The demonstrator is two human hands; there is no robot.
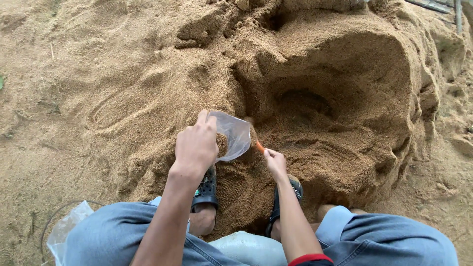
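While the person crouches over the sand pile (315, 98), the left hand (196, 146) reaches forward, its grip pinching a clear plastic bag (232, 134) open against the pile's near slope. Just right of the bag, the right hand (275, 161) closes on an orange scoop (259, 146). Black clogs (207, 189) stand below the bag.

Orange tool (259, 146) mostly hidden behind clear bag (234, 135) and right hand (275, 162); second bag (66, 230) cut off at bottom edge.
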